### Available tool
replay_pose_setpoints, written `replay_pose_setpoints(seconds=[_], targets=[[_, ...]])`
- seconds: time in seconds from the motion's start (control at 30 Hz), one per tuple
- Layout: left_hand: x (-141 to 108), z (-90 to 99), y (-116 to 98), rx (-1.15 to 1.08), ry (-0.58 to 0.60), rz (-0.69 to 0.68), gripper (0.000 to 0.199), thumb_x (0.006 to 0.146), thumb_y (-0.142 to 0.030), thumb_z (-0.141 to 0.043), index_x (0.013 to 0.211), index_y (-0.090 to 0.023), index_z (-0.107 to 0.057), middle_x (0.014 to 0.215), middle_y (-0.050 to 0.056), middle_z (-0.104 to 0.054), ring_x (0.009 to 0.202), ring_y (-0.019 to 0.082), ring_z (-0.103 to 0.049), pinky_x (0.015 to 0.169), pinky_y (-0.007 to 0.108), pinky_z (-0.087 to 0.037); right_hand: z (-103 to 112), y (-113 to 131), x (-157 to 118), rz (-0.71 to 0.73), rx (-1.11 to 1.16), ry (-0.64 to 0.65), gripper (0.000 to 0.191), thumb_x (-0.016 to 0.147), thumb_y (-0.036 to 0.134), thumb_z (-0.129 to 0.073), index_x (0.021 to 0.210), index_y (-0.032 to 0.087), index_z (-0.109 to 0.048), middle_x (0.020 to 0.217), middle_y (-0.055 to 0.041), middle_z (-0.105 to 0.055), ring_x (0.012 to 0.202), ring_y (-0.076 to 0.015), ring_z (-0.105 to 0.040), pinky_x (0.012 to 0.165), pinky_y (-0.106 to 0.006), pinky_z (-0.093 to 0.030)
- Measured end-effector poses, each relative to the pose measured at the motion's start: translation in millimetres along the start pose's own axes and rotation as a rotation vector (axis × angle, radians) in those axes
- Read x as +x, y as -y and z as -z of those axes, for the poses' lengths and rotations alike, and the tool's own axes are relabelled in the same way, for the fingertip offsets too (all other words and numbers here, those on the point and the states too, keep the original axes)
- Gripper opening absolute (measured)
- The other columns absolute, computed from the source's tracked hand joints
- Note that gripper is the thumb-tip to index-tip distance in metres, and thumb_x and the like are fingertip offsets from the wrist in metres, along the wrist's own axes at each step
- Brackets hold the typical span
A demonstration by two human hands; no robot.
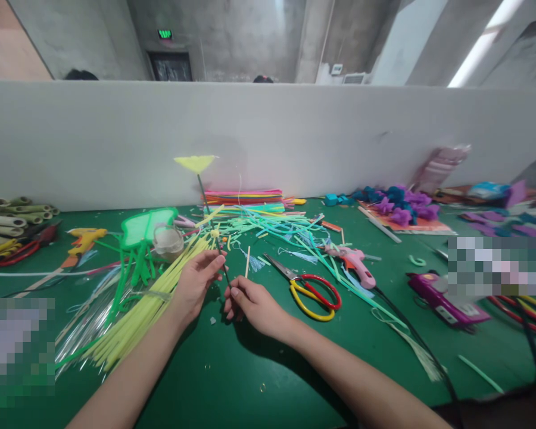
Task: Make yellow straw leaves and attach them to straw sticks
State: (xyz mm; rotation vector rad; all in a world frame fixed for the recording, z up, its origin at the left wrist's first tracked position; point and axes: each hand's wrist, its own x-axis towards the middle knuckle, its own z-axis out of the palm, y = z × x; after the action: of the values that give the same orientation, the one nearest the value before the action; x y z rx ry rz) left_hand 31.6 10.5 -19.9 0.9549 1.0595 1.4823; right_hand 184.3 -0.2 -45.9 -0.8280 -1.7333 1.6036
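A thin dark green stem rises at a slant above the table, topped by a pale yellow fan-shaped piece. My left hand closes its fingertips on the stem about midway. Lower down, my right hand pinches the stem near its bottom end. A small yellow tuft shows by the stem above my left fingers; I cannot tell if it is attached. Just right of my right hand lie open scissors with one red and one yellow handle. Yellow pipe cleaners lie in a bundle beside my left forearm.
A pink glue gun with a dark cord lies right, a yellow glue gun left. Colored pipe cleaners pile up ahead. A green fuzzy shape, purple flowers and a purple device surround them. A white partition closes the back.
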Motion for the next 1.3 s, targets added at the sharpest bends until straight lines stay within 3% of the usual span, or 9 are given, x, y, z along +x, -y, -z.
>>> replay_pose_setpoints(seconds=[0.63,0.77,0.9,1.0,1.13,1.23,1.3], targets=[[3.1,3.1,-0.4,-0.01,-0.034,-0.018,0.031,0.064,-0.029,-0.082,0.086,-0.016,-0.065,0.076,0.0,-0.068,0.062,0.011,-0.063,0.052,0.019,-0.044,1.8,2.5,-1.7,0.011,-0.171,-0.03,0.024,0.094,0.039,-0.046,0.083,0.019,-0.054,0.07,-0.0001,-0.063,0.061,-0.0112,-0.058,0.057,-0.023,-0.045],[2.7,1.9,-1.8,0.003,-0.04,-0.028,0.034,0.061,-0.03,-0.083,0.085,-0.016,-0.064,0.074,-0.001,-0.066,0.061,0.01,-0.062,0.052,0.019,-0.043,7.4,1.3,1.7,0.056,-0.175,-0.186,0.024,0.09,0.04,-0.052,0.101,0.02,-0.058,0.088,-0.0041,-0.066,0.077,-0.0146,-0.061,0.062,-0.025,-0.048],[0.5,-1.3,-1.5,0.017,-0.017,-0.023,0.034,0.058,-0.03,-0.085,0.079,-0.018,-0.062,0.069,-0.004,-0.062,0.057,0.009,-0.059,0.051,0.019,-0.042,17.9,10.4,5.6,0.121,0.045,-0.347,0.038,0.085,0.045,-0.059,0.113,0.02,-0.054,0.11,-0.0085,-0.063,0.101,-0.0189,-0.06,0.075,-0.03,-0.052],[-3.5,-3.8,-1.8,0.048,0.077,0.015,0.03,0.06,-0.03,-0.084,0.075,-0.017,-0.062,0.068,-0.004,-0.061,0.057,0.009,-0.057,0.052,0.02,-0.041,25.7,20.5,6.9,0.143,0.232,-0.432,0.047,0.082,0.047,-0.061,0.119,0.021,-0.049,0.117,-0.01,-0.061,0.101,-0.019,-0.061,0.077,-0.031,-0.053],[-11.3,-5.3,-4.9,0.127,0.332,0.138,0.025,0.065,-0.029,-0.081,0.075,-0.018,-0.06,0.067,-0.003,-0.059,0.057,0.01,-0.056,0.055,0.021,-0.042,38.6,30.0,6.5,0.201,0.337,-0.571,0.053,0.081,0.045,-0.063,0.123,0.022,-0.042,0.121,-0.0101,-0.059,0.1,-0.0186,-0.062,0.079,-0.032,-0.053],[-16.3,-5.1,-6.4,0.185,0.514,0.203,0.023,0.067,-0.027,-0.08,0.074,-0.018,-0.06,0.065,-0.003,-0.057,0.056,0.011,-0.055,0.055,0.022,-0.042,50.4,34.3,4.7,0.301,0.225,-0.761,0.049,0.081,0.042,-0.064,0.12,0.023,-0.043,0.12,-0.0093,-0.057,0.101,-0.0182,-0.06,0.08,-0.031,-0.052],[-18.1,-4.9,-5.5,0.209,0.582,0.231,0.023,0.068,-0.027,-0.08,0.076,-0.019,-0.06,0.063,-0.002,-0.057,0.055,0.011,-0.055,0.054,0.022,-0.042,55.6,36.7,3.0,0.352,0.099,-0.801,0.037,0.082,0.043,-0.063,0.109,0.021,-0.051,0.105,-0.0073,-0.061,0.092,-0.0178,-0.06,0.074,-0.029,-0.052]])
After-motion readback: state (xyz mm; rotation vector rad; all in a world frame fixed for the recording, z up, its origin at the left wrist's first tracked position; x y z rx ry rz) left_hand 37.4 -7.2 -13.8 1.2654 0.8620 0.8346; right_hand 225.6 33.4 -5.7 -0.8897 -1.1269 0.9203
